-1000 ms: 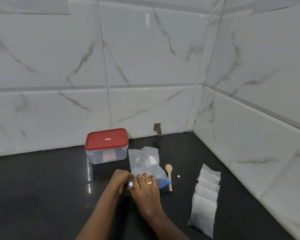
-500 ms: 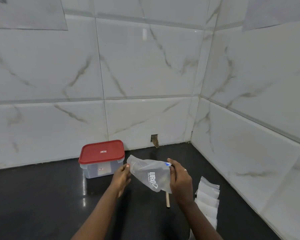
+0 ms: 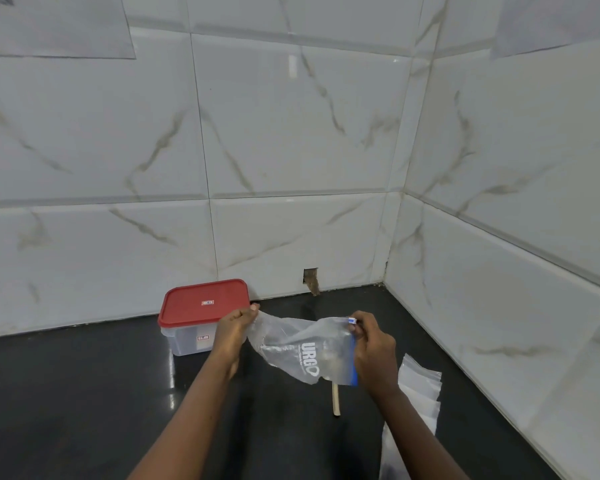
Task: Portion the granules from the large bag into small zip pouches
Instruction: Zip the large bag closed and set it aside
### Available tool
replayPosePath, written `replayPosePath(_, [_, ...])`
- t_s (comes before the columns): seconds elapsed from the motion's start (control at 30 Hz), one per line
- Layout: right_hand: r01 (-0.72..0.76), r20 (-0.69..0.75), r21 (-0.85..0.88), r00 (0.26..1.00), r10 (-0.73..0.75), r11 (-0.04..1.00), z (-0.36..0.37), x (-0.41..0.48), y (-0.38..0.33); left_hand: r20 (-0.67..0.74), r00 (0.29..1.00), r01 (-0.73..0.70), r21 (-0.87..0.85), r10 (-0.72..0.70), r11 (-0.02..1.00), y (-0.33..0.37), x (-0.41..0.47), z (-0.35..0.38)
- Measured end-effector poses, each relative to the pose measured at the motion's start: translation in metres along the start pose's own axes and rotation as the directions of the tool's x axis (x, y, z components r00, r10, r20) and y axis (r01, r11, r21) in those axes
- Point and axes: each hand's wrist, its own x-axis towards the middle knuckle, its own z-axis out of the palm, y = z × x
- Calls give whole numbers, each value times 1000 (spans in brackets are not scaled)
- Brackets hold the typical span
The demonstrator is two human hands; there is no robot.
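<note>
The large bag (image 3: 293,344), clear with a blue zip strip, is stretched in the air just right of the red-lidded container (image 3: 201,306). We see the left hand (image 3: 234,332) pinching its bottom corner in front of that container and the right hand (image 3: 374,351) pinching the zip end farther right, both forearms reaching forward. Small zip pouches (image 3: 420,386) lie well right of the container.

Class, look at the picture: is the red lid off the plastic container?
No, the red lid sits flat on top of the clear container, covering it.
</note>
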Motion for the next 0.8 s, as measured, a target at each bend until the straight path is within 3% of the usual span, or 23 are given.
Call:
replayPosePath(0.1, [-162,37,101,987,159,982,-6,11,3,-156,984,-90,14,91,996,0,2,-1])
replayPosePath(0.17, [-250,92,116,966,240,961,-8,16,4,-188,970,-147,45,153,988,0,-3,3])
replayPosePath(0.37, [-344,116,188,938,327,920,-15,27,1,-139,980,-150,-38,143,988,0,-8,3])
replayPosePath(0.5, [-347,144,114,933,330,931,-17,34,2,-152,973,-172,38,175,984,2,-3,1])
replayPosePath(0.6, [-403,98,154,915,392,902,-16,36,0,-184,966,-169,78,180,983,2,-1,4])
replayPosePath(0.7, [-569,242,294,822,516,768,-12,29,2,-232,966,-100,74,115,992,-6,1,8])
replayPosePath(0.8, [-784,596,302,599,535,542,-16,14,10,-280,960,7,71,13,997,-18,4,3])
